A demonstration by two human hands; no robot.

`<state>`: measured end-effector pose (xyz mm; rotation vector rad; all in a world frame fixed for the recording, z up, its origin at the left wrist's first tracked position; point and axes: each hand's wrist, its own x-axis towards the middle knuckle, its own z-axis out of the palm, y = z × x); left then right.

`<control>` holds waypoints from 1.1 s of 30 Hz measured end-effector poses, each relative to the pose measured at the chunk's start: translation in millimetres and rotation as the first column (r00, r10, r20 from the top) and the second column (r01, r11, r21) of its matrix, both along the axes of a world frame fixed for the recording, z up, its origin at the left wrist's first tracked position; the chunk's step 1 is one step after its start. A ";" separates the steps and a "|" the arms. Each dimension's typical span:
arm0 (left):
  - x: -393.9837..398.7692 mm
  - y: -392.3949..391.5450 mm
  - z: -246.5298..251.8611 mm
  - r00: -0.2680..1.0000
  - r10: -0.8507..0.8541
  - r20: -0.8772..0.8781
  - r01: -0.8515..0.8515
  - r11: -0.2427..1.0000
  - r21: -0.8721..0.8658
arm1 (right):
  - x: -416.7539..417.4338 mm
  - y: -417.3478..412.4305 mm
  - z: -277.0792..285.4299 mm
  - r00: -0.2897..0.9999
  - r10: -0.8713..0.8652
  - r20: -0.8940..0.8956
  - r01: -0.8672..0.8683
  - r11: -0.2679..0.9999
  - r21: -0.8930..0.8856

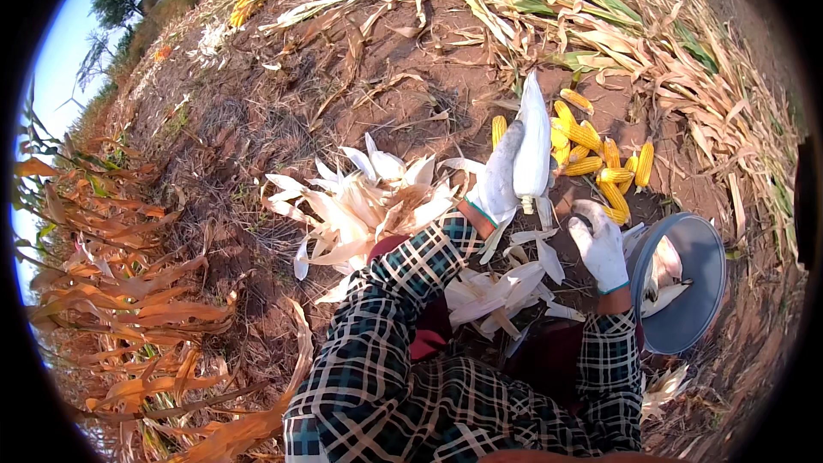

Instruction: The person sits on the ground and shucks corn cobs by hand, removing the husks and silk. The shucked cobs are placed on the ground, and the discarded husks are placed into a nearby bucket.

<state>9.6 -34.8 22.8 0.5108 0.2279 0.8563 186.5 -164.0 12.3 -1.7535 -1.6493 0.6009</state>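
Note:
My left hand (503, 170), in a stained white work glove, grips an ear of corn (532, 135) in its pale husk. The ear stands almost upright in the view, with its cut stalk end towards me. Lower and to the right, my gloved right hand (599, 244) is half curled, thumb and fingers apart, with no thing visible in it. Beyond it lies a pile of bare yellow corn cobs (582, 135) on the soil. Loose dry husks (501, 292) lie between my arms.
A grey bucket (683, 334), tipped towards me, stands right of my right wrist with husked ears inside. A larger husk heap (366, 206) lies left of my left forearm. Cut corn stalks (578, 6) form a band at the far side. Dry standing corn plants (141, 308) line the left.

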 end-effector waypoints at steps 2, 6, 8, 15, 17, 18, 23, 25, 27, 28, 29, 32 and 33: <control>8.1 -11.3 -3.1 0.995 -0.097 -0.011 0.097 0.995 -0.009 | 13.9 9.3 -8.9 0.811 -0.078 -0.580 0.079 0.997 -0.024; 12.0 -31.6 -19.9 0.942 -0.297 0.155 0.321 0.932 -0.167 | -8.2 23.9 -8.1 0.155 0.132 -0.979 0.003 0.991 0.134; 15.1 -37.1 -32.0 0.881 -0.422 0.216 0.443 0.895 -0.058 | -13.4 21.8 -6.8 0.105 0.194 -0.975 -0.052 0.980 0.189; 31.9 -58.5 -50.4 0.864 -0.483 0.144 0.496 0.864 -0.081 | -10.8 20.0 -10.8 0.174 -0.156 -0.972 0.093 0.986 -0.141; 36.9 -68.2 -57.9 0.942 -0.202 -0.266 0.151 0.968 -0.201 | -12.1 25.1 -10.5 0.162 -0.172 -0.972 0.175 0.974 -0.143; 34.7 -69.9 -55.3 0.933 -0.214 -0.289 0.164 0.969 -0.187 | -10.4 28.8 -11.5 0.154 -0.177 -0.972 0.220 0.965 -0.140; 31.4 -63.4 -64.2 0.708 0.262 -0.656 0.344 0.683 0.644 | -11.2 33.1 -9.6 0.307 -0.298 -0.904 0.387 0.907 -0.168; 35.5 -68.6 -52.1 0.714 0.250 -0.655 0.239 0.792 0.562 | -10.6 33.3 -14.3 0.330 -0.153 -0.931 0.317 0.947 -0.044; 26.1 -64.9 -41.1 0.845 -0.194 -0.499 0.327 0.925 0.195 | -2.5 37.4 -18.0 0.013 0.048 -0.999 0.227 0.973 0.050; 19.5 -58.4 -45.7 0.858 -0.312 -0.408 0.377 0.922 0.090 | -5.5 31.8 8.9 -0.021 0.063 -0.998 0.189 0.980 0.058; 13.3 -53.9 -50.0 0.858 -0.417 -0.300 0.434 0.901 -0.010 | -2.9 32.1 8.0 -0.005 0.094 -0.996 0.180 0.979 0.092; 10.2 -56.8 -40.7 0.858 -0.490 -0.156 0.501 0.864 0.041 | 10.1 30.2 2.6 0.092 0.139 -0.986 0.189 0.970 0.155; 12.6 -60.9 -37.8 0.864 -0.478 -0.159 0.490 0.870 0.048 | 13.1 30.5 0.1 0.150 0.115 -0.982 0.203 0.968 0.145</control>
